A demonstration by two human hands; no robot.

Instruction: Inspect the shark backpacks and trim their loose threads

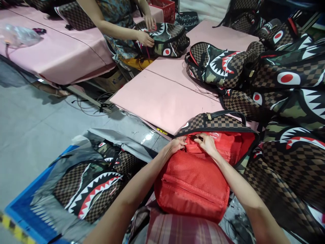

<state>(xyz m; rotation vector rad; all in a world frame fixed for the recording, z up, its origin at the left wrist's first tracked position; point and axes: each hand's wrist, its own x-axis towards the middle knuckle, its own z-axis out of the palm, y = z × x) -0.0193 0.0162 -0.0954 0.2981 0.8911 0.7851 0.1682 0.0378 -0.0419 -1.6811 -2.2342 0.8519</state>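
Note:
A checkered backpack (220, 122) lies open in front of me, its red-lined flap (193, 176) folded down toward my lap. Inside its opening, my left hand (177, 144) pinches the edge of the red lining (193, 148) on the left side. My right hand (207, 145) is closed beside it, with a small dark object (195, 137) at its fingertips; its kind is too small to make out. The backpack's black handle (228, 114) arches over the top edge.
More shark-mouth backpacks (286, 79) are piled along the right. A blue crate (27, 210) lined with grey plastic holds others at lower left. Across the pink table (165, 91), a co-worker's hands (147, 38) handle another backpack (170, 37). A red crate (166, 10) stands behind.

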